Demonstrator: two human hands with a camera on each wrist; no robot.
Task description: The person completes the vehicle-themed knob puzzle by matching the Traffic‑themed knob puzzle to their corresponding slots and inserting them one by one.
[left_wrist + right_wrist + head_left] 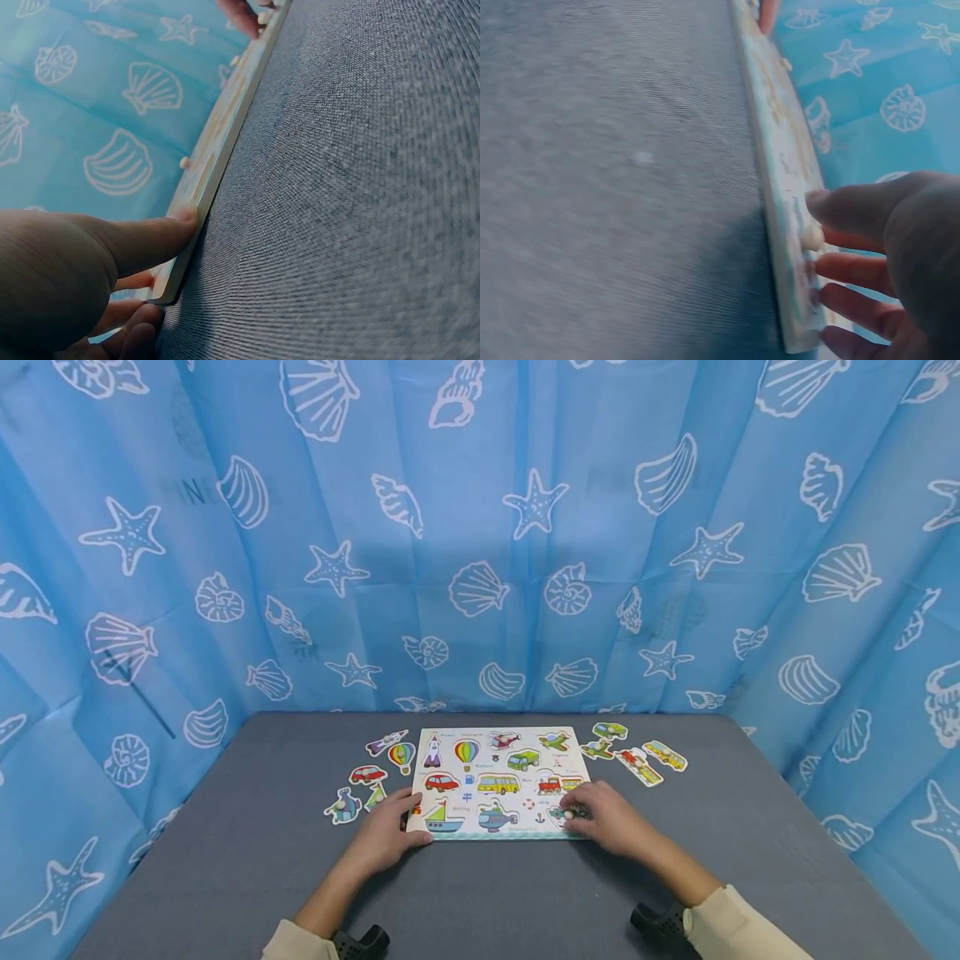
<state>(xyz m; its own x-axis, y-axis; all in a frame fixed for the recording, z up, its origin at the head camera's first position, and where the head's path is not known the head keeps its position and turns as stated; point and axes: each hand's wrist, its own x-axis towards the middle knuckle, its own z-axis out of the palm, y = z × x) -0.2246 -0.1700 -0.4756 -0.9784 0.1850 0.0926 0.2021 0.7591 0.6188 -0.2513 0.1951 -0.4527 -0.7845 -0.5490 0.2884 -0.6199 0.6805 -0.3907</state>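
Note:
A white wooden puzzle board (pixel 531 766) printed with vehicles lies flat on the grey cloth. My left hand (pixel 386 831) grips its near left corner. The thumb (pixel 161 240) presses on the board's front edge, with the other fingers around the left side. My right hand (pixel 611 820) is over the near right corner. There a small ship puzzle piece (pixel 558 815) lies in the board, partly covered by that hand. In the right wrist view, the thumb and spread fingers surround a pale knob (pixel 811 238), with a small gap between thumb and knob.
Left of the board lie loose pieces: a rocket (pixel 387 742), a balloon (pixel 401 757), a red car (pixel 368 774), a sailboat (pixel 375 797) and a blue vehicle (pixel 344 807). A green truck (pixel 610 730), plane (pixel 597 749), train (pixel 639 767) and yellow bus (pixel 666 755) lie right.

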